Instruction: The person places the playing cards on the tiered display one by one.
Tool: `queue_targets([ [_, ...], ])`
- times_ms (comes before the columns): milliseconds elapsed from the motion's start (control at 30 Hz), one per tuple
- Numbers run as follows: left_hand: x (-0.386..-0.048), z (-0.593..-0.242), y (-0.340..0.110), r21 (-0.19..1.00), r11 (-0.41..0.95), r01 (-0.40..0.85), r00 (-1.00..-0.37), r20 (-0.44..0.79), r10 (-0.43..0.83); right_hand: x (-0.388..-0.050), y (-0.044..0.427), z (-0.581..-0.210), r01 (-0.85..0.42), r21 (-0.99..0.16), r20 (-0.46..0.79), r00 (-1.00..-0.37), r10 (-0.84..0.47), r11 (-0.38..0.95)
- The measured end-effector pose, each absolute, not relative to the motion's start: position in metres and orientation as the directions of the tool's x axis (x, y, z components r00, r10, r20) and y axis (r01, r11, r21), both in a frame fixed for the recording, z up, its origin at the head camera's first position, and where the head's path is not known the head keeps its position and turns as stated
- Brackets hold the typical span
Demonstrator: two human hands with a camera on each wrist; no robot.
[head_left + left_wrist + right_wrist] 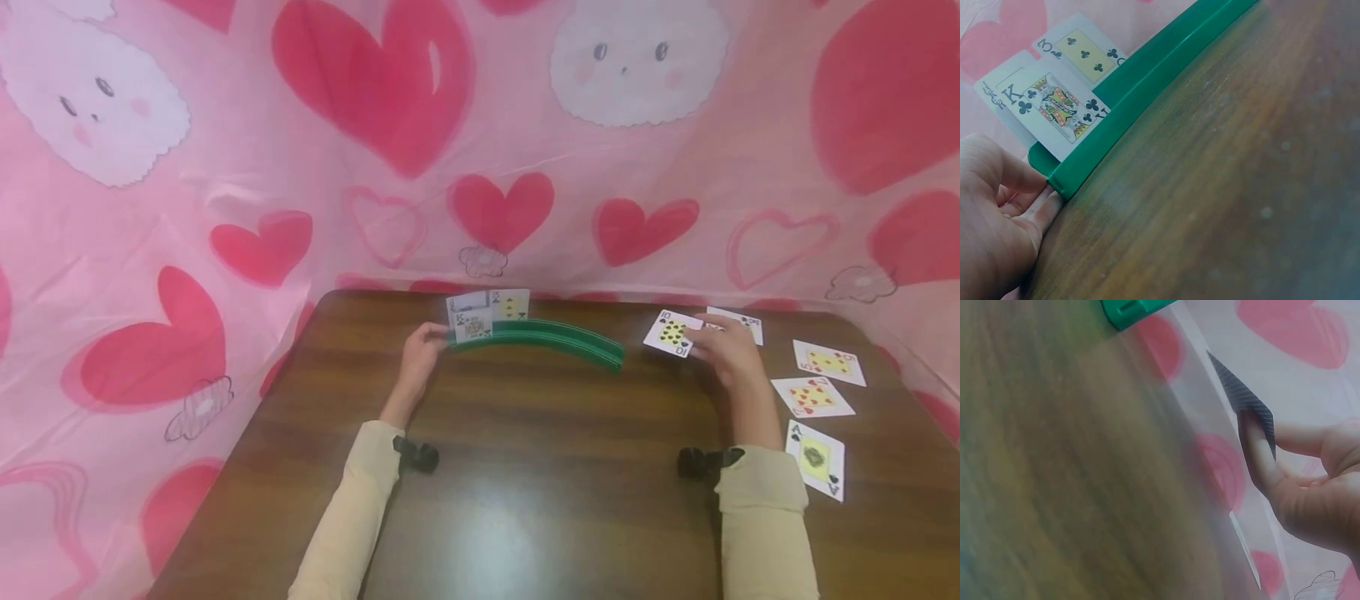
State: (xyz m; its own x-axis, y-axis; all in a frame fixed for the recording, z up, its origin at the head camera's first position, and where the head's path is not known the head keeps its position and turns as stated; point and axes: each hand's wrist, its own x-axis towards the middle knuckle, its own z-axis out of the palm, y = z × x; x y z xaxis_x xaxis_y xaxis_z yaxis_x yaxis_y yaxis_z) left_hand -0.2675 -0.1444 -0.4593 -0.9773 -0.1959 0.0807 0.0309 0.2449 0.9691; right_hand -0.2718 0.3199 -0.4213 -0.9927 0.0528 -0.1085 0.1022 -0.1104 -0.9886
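Note:
A curved green card holder point(558, 335) stands on the table, with a king of clubs point(474, 324), a three of clubs point(510, 305) and a partly covered face card point(999, 103) upright at its left part. My left hand point(422, 358) grips the holder's left end between thumb and fingers, as the left wrist view point(991, 219) shows. Off the holder's right end, my right hand point(731, 354) pinches a ten of spades point(667, 333) above the table. In the right wrist view that card's dark back point(1244, 394) lies between thumb and fingers of the hand point(1316, 494).
On the table's right side lie a six of diamonds point(828, 362), a red seven point(813, 397) and an ace of spades point(815, 460). Another card point(750, 325) is partly behind my right hand. Pink heart-patterned cloth point(495, 125) hangs behind the wooden table point(525, 467).

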Motion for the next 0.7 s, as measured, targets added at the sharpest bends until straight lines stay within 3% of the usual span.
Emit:
queue_targets([
  [400, -0.267, -0.457, -0.144, 0.967, 0.251, 0.033, -0.978, 0.084, -0.193, -0.270, 0.319, -0.412, 0.093, -0.953, -0.116, -0.991, 0.063, -0.287],
  [700, -0.268, -0.457, -0.146, 0.973, 0.231, 0.026, -0.982, 0.068, -0.177, -0.272, 0.315, -0.409, 0.061, -0.949, -0.091, -0.992, 0.082, -0.310],
])
